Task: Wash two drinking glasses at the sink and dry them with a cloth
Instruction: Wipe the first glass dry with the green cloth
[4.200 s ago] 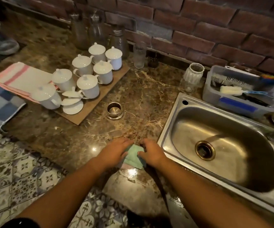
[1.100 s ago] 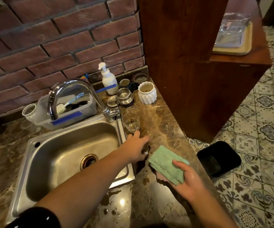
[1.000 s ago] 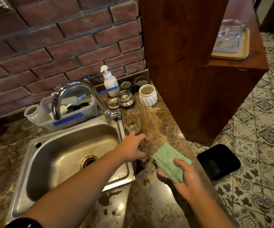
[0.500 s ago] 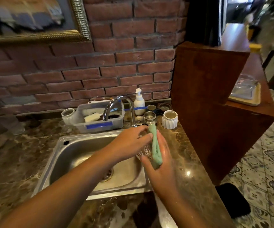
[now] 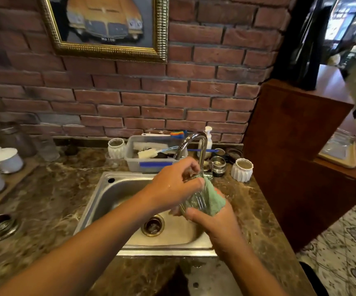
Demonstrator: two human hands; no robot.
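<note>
**Drying a glass over the sink**

The number plate in the car picture (image 5: 106,22), upper left, is too blurry to read. Both hands are together mid-frame, above the sink (image 5: 113,189). The left hand (image 5: 172,184) grips the glass (image 5: 194,199) from above. The right hand (image 5: 213,221) holds the green cloth (image 5: 214,197) against it. A moment ago the cloth stood flat; now it wraps the glass. The counter (image 5: 55,199) is brown stone and the wall (image 5: 194,99) is red brick.

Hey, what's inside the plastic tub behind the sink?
A white-headed bottle brush with a blue handle lies in the tub, and a flat white brush behind it. The tub's wall, the tap and the left hand cover its floor and right end.
</note>
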